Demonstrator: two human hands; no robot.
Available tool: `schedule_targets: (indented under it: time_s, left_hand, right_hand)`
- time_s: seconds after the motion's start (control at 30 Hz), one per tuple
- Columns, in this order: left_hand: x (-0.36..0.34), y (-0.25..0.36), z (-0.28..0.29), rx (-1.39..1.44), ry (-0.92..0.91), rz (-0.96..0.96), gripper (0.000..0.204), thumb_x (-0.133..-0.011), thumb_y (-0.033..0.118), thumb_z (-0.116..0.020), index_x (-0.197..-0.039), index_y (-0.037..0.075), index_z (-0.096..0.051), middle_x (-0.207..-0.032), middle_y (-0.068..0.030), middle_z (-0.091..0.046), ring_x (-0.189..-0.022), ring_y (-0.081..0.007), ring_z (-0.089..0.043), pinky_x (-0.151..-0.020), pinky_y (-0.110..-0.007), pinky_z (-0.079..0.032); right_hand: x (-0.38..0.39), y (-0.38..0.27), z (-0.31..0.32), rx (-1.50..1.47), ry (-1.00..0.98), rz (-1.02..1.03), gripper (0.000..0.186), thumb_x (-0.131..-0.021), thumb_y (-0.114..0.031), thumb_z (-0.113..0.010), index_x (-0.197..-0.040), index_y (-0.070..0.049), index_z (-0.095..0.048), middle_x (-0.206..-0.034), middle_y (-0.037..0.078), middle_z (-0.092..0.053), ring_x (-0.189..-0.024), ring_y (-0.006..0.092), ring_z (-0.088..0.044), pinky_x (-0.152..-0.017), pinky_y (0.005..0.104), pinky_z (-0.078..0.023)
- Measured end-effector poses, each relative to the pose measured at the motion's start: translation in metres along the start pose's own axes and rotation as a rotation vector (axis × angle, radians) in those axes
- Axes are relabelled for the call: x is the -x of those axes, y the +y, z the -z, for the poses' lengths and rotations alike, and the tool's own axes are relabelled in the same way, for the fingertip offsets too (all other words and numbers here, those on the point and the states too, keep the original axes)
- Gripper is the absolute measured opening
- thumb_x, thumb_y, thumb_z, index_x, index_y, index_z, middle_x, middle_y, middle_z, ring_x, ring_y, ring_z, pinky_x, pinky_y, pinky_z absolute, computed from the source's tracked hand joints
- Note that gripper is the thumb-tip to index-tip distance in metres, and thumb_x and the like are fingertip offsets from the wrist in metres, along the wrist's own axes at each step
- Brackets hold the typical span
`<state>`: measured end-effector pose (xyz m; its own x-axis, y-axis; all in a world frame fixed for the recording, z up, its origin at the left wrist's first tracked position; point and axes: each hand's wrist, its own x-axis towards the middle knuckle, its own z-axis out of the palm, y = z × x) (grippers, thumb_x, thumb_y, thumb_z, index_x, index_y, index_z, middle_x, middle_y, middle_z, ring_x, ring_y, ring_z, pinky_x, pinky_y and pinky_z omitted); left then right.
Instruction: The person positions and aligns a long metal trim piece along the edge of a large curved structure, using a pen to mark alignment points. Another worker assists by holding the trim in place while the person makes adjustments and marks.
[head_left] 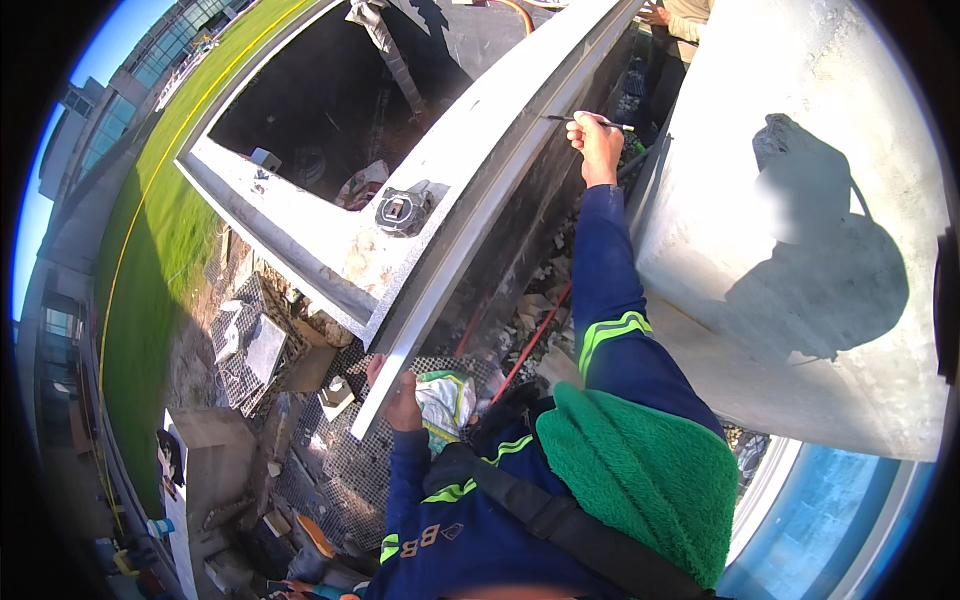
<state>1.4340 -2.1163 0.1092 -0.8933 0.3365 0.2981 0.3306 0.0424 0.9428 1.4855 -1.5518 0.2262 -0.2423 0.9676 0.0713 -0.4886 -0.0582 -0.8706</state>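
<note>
I see one long metal bar (480, 190) lying along concrete ledge (300, 225), near end overhanging. My left hand (398, 392) curled around near end of bar, fingers wrapped on its lower edge. My right hand (598, 140) stretched far up bar, pinching one pencil (590, 121), tip against bar's edge. One tape measure (402, 211) sits on ledge just beside bar, untouched. One red hose (530, 345) runs below over rubble. One green towel (640, 475) on my shoulder.
</note>
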Motion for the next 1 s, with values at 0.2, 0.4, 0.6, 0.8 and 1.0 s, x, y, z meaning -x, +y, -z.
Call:
schedule_targets:
  time_s: [0.2, 0.4, 0.6, 0.8, 1.0]
  left_hand:
    - [0.001, 0.005, -0.003, -0.032, 0.023, -0.044, 0.066, -0.094, 0.048, -0.078, -0.131, -0.004, -0.062, -0.141, -0.0214, -0.052, -0.132, -0.0354, -0.051, -0.112, -0.046, -0.039]
    - [-0.001, 0.010, -0.004, -0.069, 0.009, -0.078, 0.069, -0.094, 0.053, -0.076, -0.129, -0.004, -0.060, -0.133, -0.0208, -0.055, -0.125, -0.0348, -0.053, -0.107, -0.047, -0.041]
    - [-0.001, 0.008, -0.004, -0.089, 0.027, -0.091, 0.068, -0.094, 0.052, -0.077, -0.128, -0.004, -0.060, -0.133, -0.0221, -0.055, -0.126, -0.0362, -0.053, -0.108, -0.047, -0.041]
    - [-0.001, 0.009, -0.004, -0.103, 0.045, -0.103, 0.059, -0.092, 0.037, -0.080, -0.130, -0.005, -0.061, -0.136, -0.0240, -0.055, -0.129, -0.0385, -0.053, -0.111, -0.048, -0.040]
    - [-0.006, 0.011, -0.003, -0.067, -0.004, -0.105, 0.056, -0.091, 0.029, -0.080, -0.131, -0.005, -0.062, -0.138, -0.0258, -0.056, -0.130, -0.0393, -0.055, -0.112, -0.049, -0.041]
  right_hand:
    - [-0.036, 0.000, 0.000, 0.006, 0.112, 0.030, 0.013, -0.089, -0.009, -0.075, -0.096, 0.001, -0.071, -0.080, 0.012, -0.073, -0.063, 0.0146, -0.066, -0.054, 0.0244, -0.048]
    - [-0.067, 0.010, -0.005, -0.060, 0.225, 0.131, 0.012, -0.094, -0.009, -0.075, -0.100, 0.001, -0.072, -0.086, 0.013, -0.075, -0.067, 0.0160, -0.071, -0.058, 0.0251, -0.054]
    - [-0.052, 0.028, -0.011, 0.016, 0.201, 0.211, 0.021, -0.097, -0.012, -0.073, -0.110, 0.004, -0.073, -0.097, 0.011, -0.076, -0.078, 0.0165, -0.072, -0.072, 0.0301, -0.058]
    - [0.002, 0.031, -0.020, 0.273, 0.124, 0.387, 0.025, -0.098, -0.015, -0.072, -0.113, 0.005, -0.075, -0.101, 0.010, -0.077, -0.092, 0.0155, -0.073, -0.085, 0.0304, -0.058]
    - [0.102, 0.021, -0.025, 0.541, 0.008, 0.512, 0.023, -0.099, -0.017, -0.073, -0.115, -0.001, -0.077, -0.100, 0.009, -0.078, -0.084, 0.0129, -0.071, -0.077, 0.0290, -0.057]
